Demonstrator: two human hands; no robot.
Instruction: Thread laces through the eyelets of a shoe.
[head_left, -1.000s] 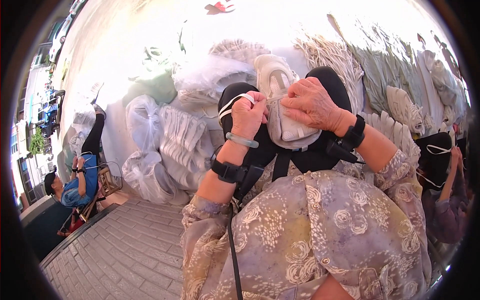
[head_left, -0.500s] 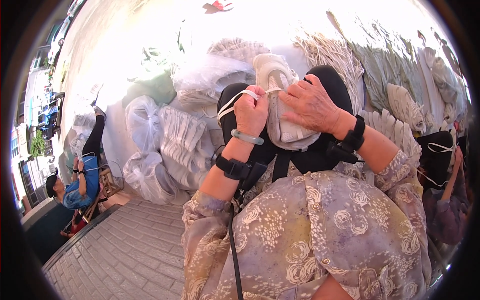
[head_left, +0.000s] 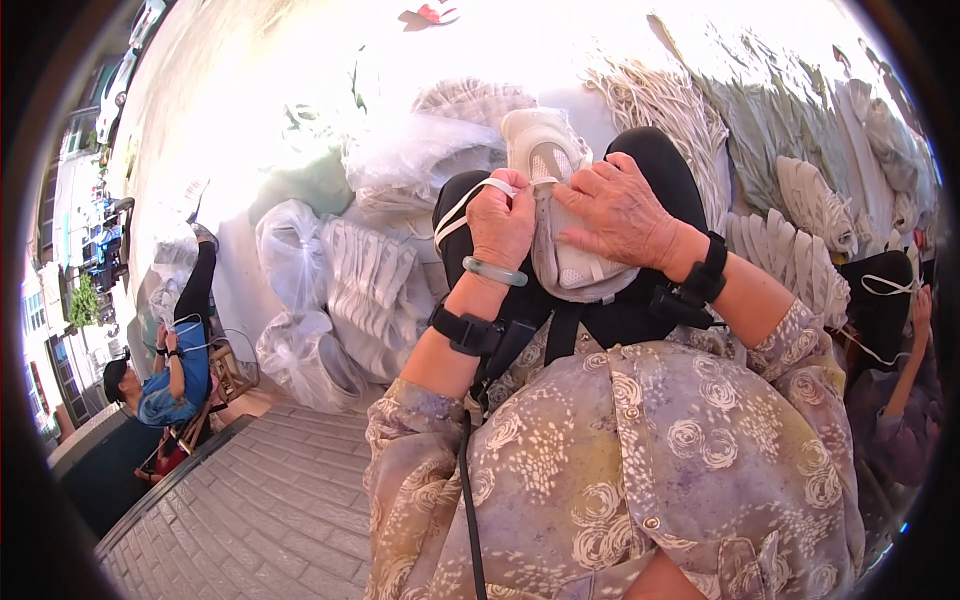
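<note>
A white and grey sneaker upper (head_left: 560, 215) rests on my black-clad lap (head_left: 650, 165). My right hand (head_left: 622, 210) lies over its top and presses it down. My left hand (head_left: 500, 222) pinches a flat white shoelace (head_left: 458, 208) beside the shoe's eyelets; the lace loops out to the left. Both wrists carry black bands, and a pale green bangle sits on the left wrist.
Clear plastic bags of white shoe parts (head_left: 345, 290) are piled to the left. Bundles of white laces (head_left: 650, 100) and more shoe uppers (head_left: 815, 205) lie ahead and right. One person sits at far left (head_left: 165, 370), another at right (head_left: 900, 400). Grey paving (head_left: 260, 510) lies below.
My left hand has pulled the lace a little up and left, so its loop stands out more. The right hand stays pressed on the shoe.
</note>
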